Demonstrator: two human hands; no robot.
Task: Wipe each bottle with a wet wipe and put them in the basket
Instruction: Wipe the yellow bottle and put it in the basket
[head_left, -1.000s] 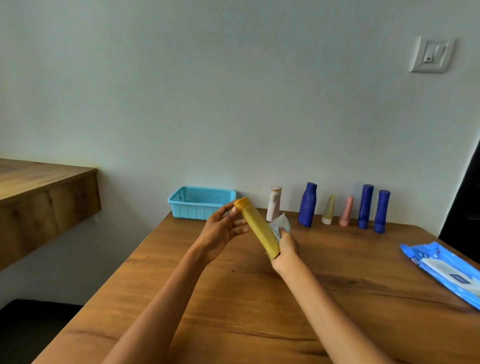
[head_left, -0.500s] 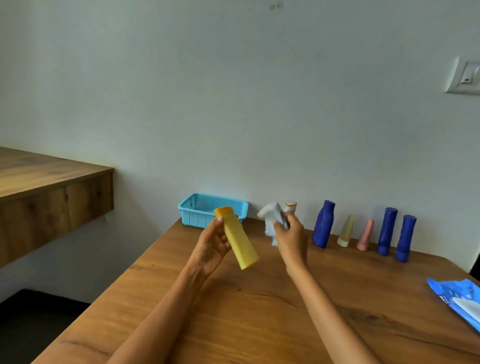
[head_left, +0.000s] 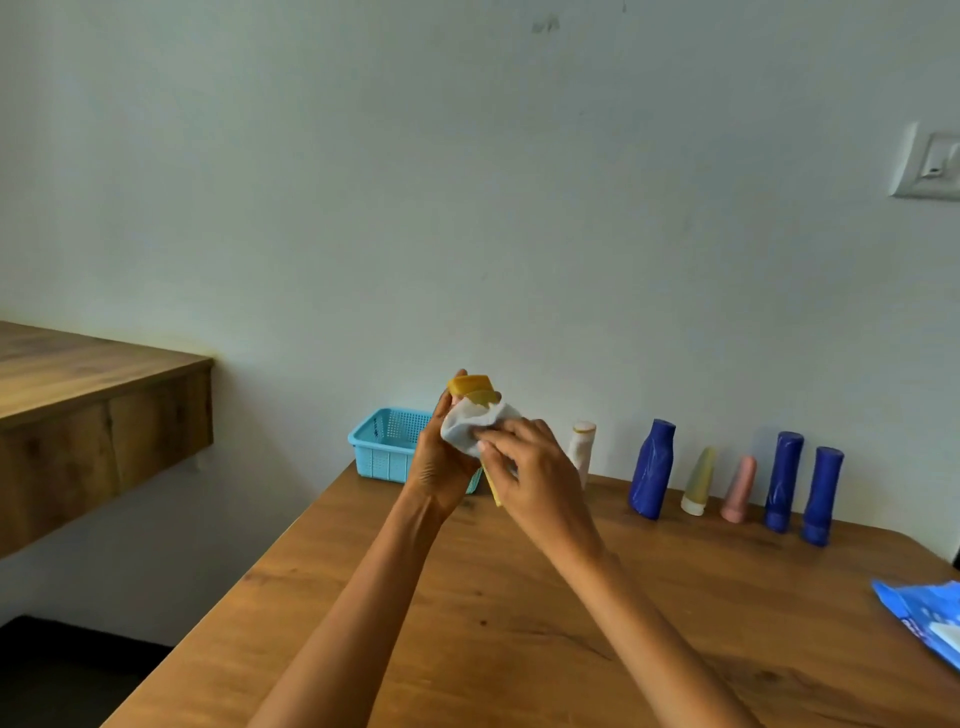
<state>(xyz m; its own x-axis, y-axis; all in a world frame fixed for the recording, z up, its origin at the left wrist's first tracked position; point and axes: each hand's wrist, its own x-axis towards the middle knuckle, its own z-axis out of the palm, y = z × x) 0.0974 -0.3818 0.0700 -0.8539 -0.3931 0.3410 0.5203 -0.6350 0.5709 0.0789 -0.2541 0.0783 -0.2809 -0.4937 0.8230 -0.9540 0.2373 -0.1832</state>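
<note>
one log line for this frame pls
step: wiping | left hand: holds yellow plastic bottle | right hand: presses white wet wipe on it | light-blue plastic basket: contents unseen

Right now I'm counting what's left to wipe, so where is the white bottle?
In the head view the white bottle stands at the table's back edge by the wall, just right of the right hand, between the basket and the nearest blue bottle.

Setting is looking like a plain home room: a wooden table (head_left: 519, 623) is standing against a bare painted wall (head_left: 467, 208), with a wall switch (head_left: 930, 166) and a wooden shelf (head_left: 78, 395).
</note>
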